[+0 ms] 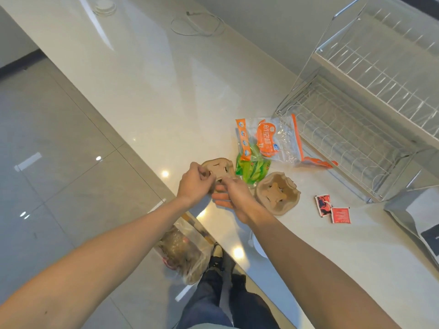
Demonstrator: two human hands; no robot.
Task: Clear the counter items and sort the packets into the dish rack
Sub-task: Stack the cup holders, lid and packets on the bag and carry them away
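At the near edge of the bench (147, 96), head view: one brown pulp cup tray (217, 168), held at its near rim by both hands. Your left hand (193, 186) has its fingers curled round the tray's left edge; your right hand (234, 193) pinches the right side from above, fingers underneath. A second pulp tray (276, 193) lies on the bench just right of them. Green packet (251, 168) and clear orange-printed packet (273, 141) lie overlapping behind; two red sachets (332, 208) sit apart to the right. Dish rack (370, 129) stands at far right, tiers bare. Keep both grips on the rim and lift the tray level, clear of the green packet, so nothing drags. A plastic bag (185, 255) hangs below the bench edge, probably the tray's destination.
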